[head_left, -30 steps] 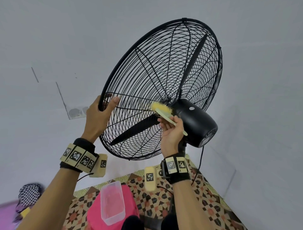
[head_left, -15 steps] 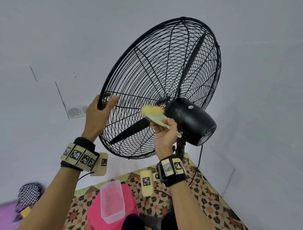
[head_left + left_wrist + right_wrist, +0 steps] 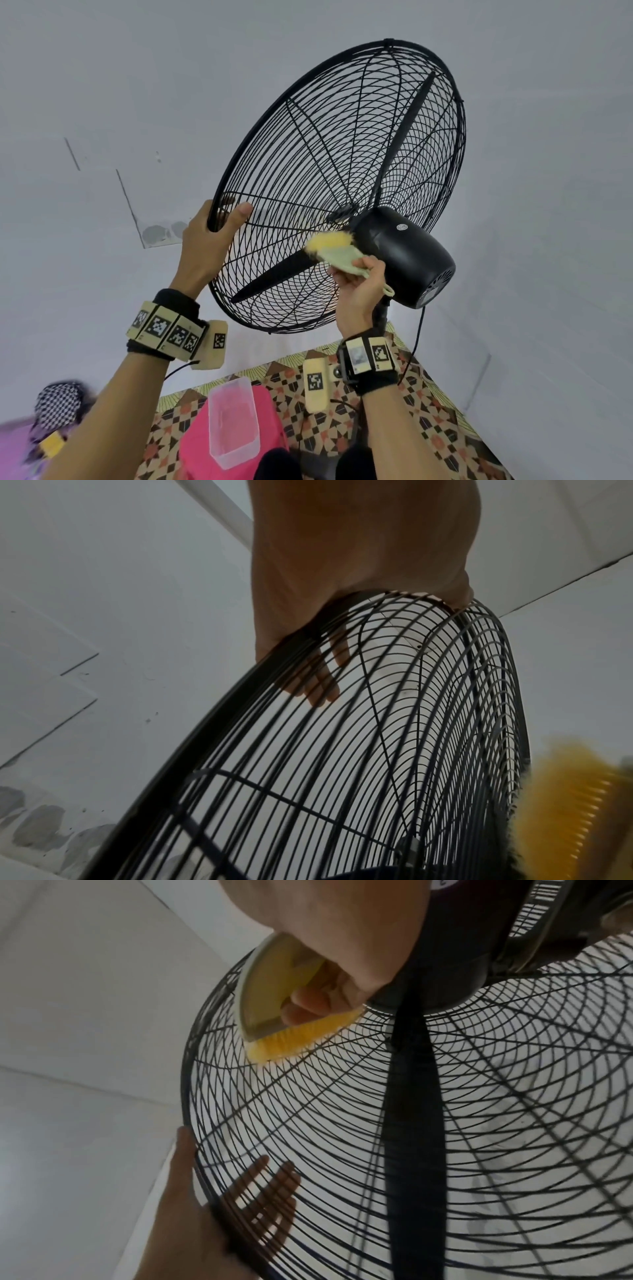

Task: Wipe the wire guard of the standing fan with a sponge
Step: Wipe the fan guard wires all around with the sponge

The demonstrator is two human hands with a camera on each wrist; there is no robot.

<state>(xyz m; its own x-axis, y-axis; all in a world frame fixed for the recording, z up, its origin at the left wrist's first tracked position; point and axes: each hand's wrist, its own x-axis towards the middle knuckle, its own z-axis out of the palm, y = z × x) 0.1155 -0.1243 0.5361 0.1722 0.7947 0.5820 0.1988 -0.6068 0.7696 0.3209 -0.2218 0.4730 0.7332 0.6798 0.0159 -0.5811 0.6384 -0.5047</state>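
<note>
A black standing fan tilts upward, and its round wire guard (image 3: 342, 164) fills the middle of the head view. My left hand (image 3: 219, 226) grips the guard's left rim, thumb on the near side and fingers reaching behind the wires (image 3: 318, 685). My right hand (image 3: 359, 274) holds a cleaning tool with a pale green back and yellow bristles (image 3: 330, 241). The bristles (image 3: 294, 1039) press on the rear wires right beside the black motor housing (image 3: 404, 253). A black blade (image 3: 411, 1123) shows inside the guard.
Below me a clear plastic container (image 3: 233, 425) sits on a pink stool (image 3: 195, 448) on a patterned mat (image 3: 428, 411). The fan's cord (image 3: 416, 342) hangs behind my right wrist. White walls stand close behind and to the right. A checkered item (image 3: 58, 404) lies at the lower left.
The yellow-bristled tool has slid slightly left and down on the wires beside the motor and now lies flatter. My left hand keeps its hold on the rim.
</note>
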